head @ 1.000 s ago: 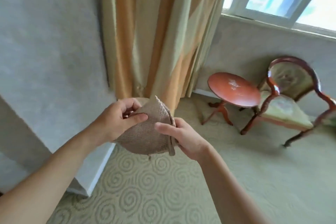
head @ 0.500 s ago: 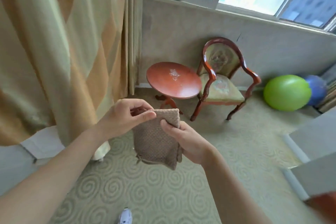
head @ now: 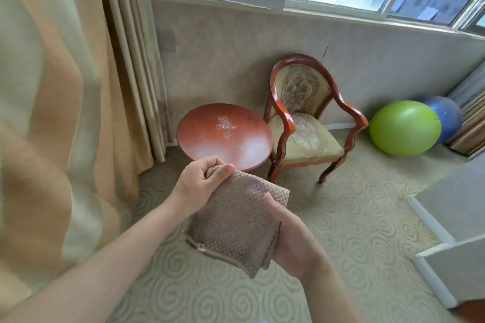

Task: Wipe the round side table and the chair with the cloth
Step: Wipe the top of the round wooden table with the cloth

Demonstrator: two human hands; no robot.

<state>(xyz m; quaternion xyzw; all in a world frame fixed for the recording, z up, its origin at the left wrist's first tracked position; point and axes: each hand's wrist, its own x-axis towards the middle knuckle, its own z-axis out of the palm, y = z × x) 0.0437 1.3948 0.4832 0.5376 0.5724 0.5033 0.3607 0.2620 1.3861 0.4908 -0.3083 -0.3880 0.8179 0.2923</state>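
A folded brown waffle-weave cloth (head: 233, 225) is held in front of me by both hands. My left hand (head: 199, 183) pinches its upper corner, and my right hand (head: 291, 236) grips its right edge from below. Just beyond the cloth stands the round red-brown side table (head: 223, 134), with pale dusty specks near the middle of its top. To the right of the table, touching or nearly touching it, is a red wooden armchair (head: 304, 123) with floral upholstery, set against the wall under the window.
A tall beige and orange curtain (head: 65, 86) hangs at the left, close to the table. A green exercise ball (head: 405, 127) and a blue ball (head: 446, 115) lie right of the chair. A grey wall corner with white skirting (head: 446, 257) juts in at the right. Patterned carpet covers the floor.
The view has swung right and drawn closer to the table and chair. The cloth has been folded flatter, and my right hand now holds it from underneath.
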